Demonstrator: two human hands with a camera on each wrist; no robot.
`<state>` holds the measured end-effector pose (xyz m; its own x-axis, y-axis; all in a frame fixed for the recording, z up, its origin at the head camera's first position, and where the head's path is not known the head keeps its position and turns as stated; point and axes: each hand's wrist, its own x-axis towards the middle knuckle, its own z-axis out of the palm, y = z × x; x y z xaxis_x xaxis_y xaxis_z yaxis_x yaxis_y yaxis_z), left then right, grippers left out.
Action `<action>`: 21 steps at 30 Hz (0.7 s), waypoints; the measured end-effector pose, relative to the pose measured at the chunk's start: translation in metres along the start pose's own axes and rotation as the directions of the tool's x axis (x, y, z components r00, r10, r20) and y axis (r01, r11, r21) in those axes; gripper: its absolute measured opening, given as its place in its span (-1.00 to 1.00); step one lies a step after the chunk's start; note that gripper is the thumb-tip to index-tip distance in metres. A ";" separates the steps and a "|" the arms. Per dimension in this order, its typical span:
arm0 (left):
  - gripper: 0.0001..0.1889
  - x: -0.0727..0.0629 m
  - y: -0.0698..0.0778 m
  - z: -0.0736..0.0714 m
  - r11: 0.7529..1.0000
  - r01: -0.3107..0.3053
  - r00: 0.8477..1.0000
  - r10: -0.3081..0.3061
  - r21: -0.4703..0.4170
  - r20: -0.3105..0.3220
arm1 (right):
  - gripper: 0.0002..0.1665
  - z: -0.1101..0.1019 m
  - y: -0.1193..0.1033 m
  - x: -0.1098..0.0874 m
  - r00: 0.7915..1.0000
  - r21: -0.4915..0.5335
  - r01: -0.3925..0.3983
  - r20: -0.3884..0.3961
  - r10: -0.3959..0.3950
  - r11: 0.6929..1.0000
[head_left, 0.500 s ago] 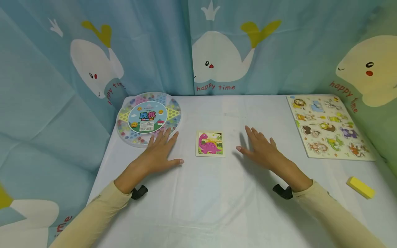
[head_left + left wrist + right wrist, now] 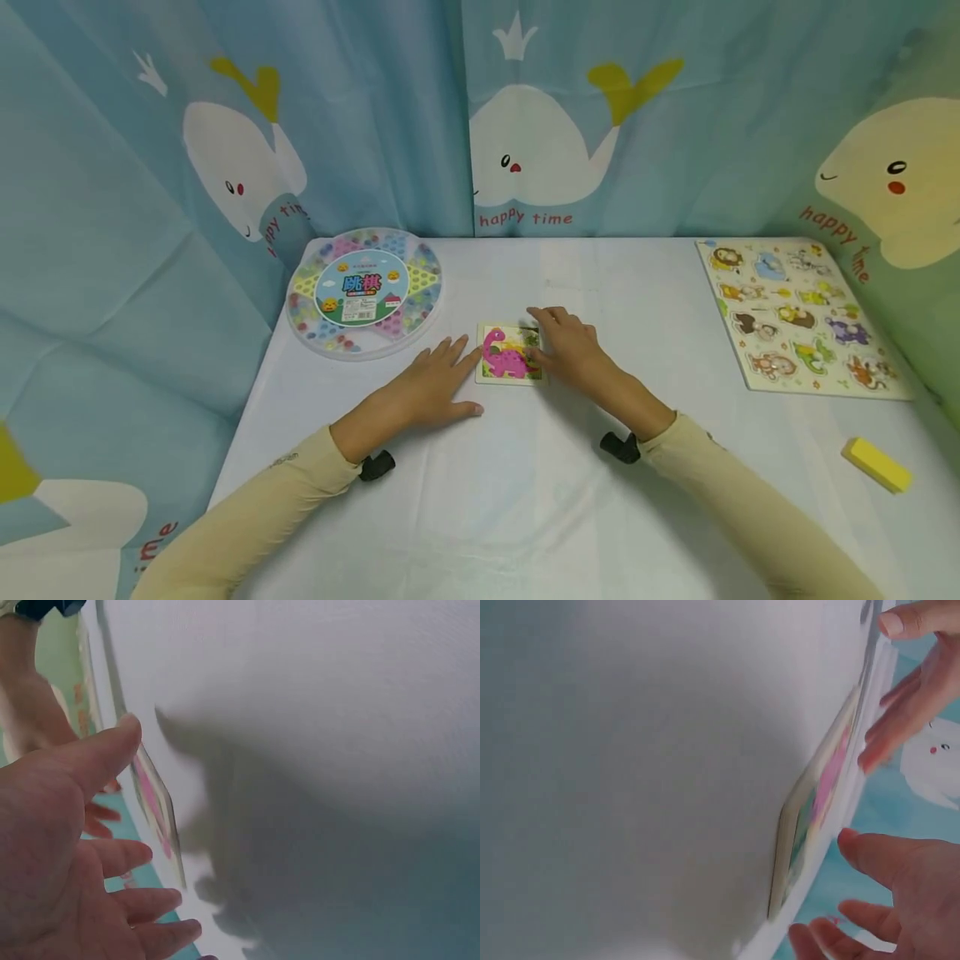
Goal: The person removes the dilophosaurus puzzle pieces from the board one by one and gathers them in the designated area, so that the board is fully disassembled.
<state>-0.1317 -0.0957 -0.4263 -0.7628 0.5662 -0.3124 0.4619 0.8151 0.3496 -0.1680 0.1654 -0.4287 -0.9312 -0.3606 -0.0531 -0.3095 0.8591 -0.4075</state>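
Observation:
A small square jigsaw puzzle with a pink dinosaur picture and a pale frame lies flat on the white table. My left hand is just left of it, fingers spread and fairly straight, the index fingertip close to the frame's left edge. From the other side my right hand reaches over the puzzle's right edge, its thumb overlapping the picture in the head view. In the right wrist view the right thumb and slightly bent fingers are apart, with nothing between them. The left palm holds nothing either.
At the back left lies a round Chinese checkers box with colored beads. An animal peg puzzle board lies at the back right, with a yellow block nearer the front. Blue whale-print curtains hang around the table.
Both hands have moved inward to the dinosaur puzzle, the left going right and the right going left. The puzzle has stayed in its place on the table.

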 end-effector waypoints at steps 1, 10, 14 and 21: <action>-0.03 0.001 0.002 0.000 1.000 -0.001 1.000 0.001 0.002 0.003 | -0.18 0.002 -0.003 0.002 1.000 -0.001 0.015 0.003 -0.015 1.000; -0.10 0.002 0.004 0.005 0.999 0.006 0.999 -0.008 0.050 0.039 | -0.45 0.020 -0.019 0.020 0.993 0.029 0.115 -0.003 -0.115 0.993; -0.11 0.002 0.004 0.006 0.998 0.003 0.999 -0.005 0.067 0.033 | -0.51 0.025 -0.024 0.027 0.990 0.015 0.140 0.001 -0.140 0.990; -0.12 0.001 0.005 0.006 0.998 0.008 1.000 -0.009 0.063 0.023 | -0.53 0.025 -0.033 0.030 0.990 0.004 0.143 0.015 -0.143 0.990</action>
<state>-0.1279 -0.0899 -0.4299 -0.7561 0.5615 -0.3362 0.4838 0.8255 0.2907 -0.1811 0.1170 -0.4399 -0.8742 -0.4855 -0.0077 -0.4390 0.7970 -0.4148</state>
